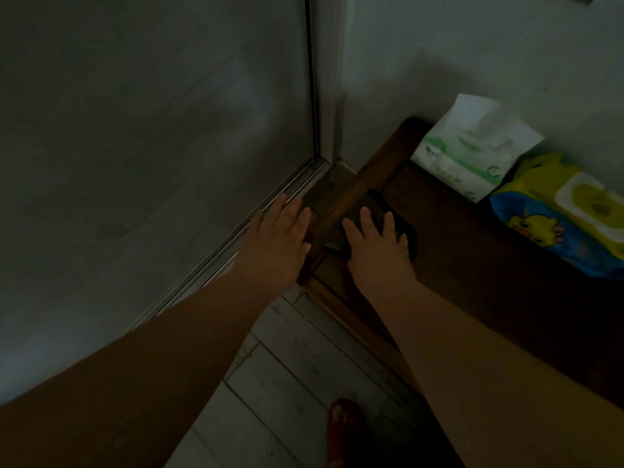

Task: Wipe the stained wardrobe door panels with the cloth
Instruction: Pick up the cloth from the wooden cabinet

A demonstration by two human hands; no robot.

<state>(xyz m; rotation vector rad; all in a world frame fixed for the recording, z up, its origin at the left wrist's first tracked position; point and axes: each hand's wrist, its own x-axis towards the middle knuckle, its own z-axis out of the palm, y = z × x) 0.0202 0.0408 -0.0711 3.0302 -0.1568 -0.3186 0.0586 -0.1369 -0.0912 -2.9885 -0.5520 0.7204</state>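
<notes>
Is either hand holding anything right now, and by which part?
Nothing is gripped. The right hand lies with spread fingers flat on the dark cloth on the wooden bench; the left hand is open and empty.

The picture is dim and underexposed, brightest toward the upper right, where the wall [472, 45] is the palest surface. A faint milky sheen lies on the door [243, 92], and the white pack [472, 146] and yellow pack [574, 211] keep the only clear colour. A soft shadow spreads over the wall above the bench [472, 265], which sinks almost to black, as does the left forearm [101, 383] in the lower corner. Everything looks soft and slightly smeared, the white pack's top most of all, and the wide lens bows the door's edge and splays the floor [287, 349] boards.
</notes>
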